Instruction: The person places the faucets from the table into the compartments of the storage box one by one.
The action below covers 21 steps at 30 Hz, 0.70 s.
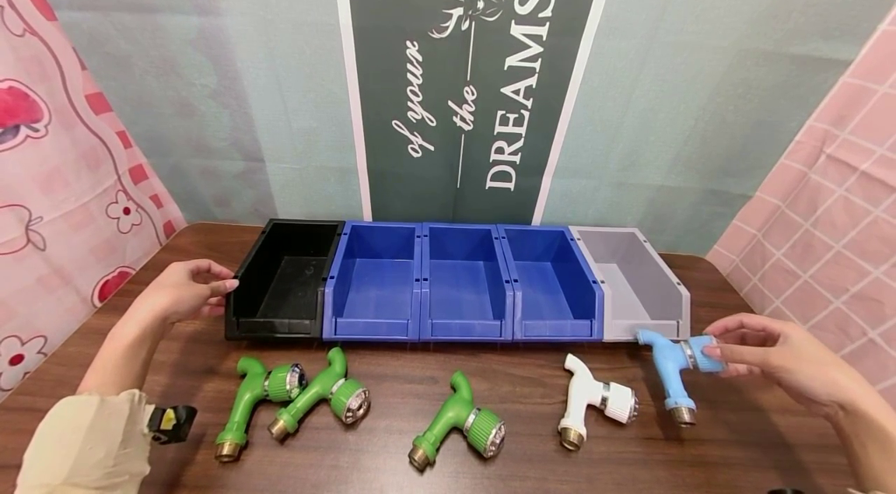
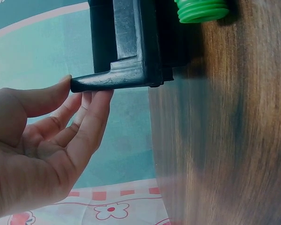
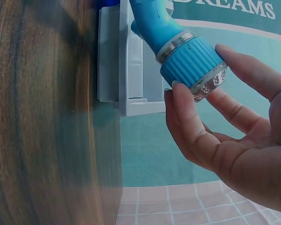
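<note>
My right hand (image 1: 770, 350) pinches the ribbed knob of a light blue tap (image 1: 672, 366) between thumb and fingertips. In the right wrist view the tap (image 3: 192, 61) appears raised beside the table, its spout side toward the grey bin. In the head view it overlaps the front right corner of the grey bin (image 1: 647, 329). At the far left, my left hand (image 1: 185, 292) touches the outer side wall of the black bin (image 1: 276, 329). The left wrist view shows the thumb tip at the wall's rim (image 2: 103, 80) and the other fingers relaxed against its outside.
Three blue bins (image 1: 465, 331) stand in a row between the black and grey ones. Before them on the wooden table (image 1: 525, 455) lie a white tap (image 1: 584, 393) and three green taps (image 1: 451, 416). A printed cloth (image 1: 476, 202) hangs behind.
</note>
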Available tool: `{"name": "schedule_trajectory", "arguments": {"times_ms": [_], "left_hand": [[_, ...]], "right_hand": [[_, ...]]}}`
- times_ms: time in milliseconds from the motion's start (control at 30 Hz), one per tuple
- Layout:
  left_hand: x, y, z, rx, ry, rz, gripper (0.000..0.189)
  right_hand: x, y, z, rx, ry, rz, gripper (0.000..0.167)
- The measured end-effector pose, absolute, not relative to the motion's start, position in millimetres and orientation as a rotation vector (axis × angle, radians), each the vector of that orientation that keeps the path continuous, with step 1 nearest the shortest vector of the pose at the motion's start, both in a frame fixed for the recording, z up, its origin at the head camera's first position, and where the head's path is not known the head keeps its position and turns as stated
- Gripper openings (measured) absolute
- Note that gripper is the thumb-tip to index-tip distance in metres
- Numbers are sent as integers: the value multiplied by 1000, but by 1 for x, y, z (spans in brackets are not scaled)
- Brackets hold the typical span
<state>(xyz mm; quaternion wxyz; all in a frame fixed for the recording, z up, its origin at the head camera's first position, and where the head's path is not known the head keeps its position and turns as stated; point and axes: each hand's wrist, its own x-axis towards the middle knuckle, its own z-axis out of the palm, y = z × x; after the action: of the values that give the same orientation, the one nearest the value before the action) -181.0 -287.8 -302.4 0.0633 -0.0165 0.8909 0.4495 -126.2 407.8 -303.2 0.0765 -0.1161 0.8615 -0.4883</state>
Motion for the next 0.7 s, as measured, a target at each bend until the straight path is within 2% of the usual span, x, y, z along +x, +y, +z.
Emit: {"name": "schedule_trajectory", "arguments": {"times_ms": [400, 700], "left_hand": [[-180, -288, -303, -46, 2703, 1348, 31], [-181, -289, -304, -30, 2706, 1358, 31]], "right_hand": [[-131, 404, -295, -311, 2620, -1533, 27], [-137, 398, -286, -143, 2662, -1509, 21]]}}
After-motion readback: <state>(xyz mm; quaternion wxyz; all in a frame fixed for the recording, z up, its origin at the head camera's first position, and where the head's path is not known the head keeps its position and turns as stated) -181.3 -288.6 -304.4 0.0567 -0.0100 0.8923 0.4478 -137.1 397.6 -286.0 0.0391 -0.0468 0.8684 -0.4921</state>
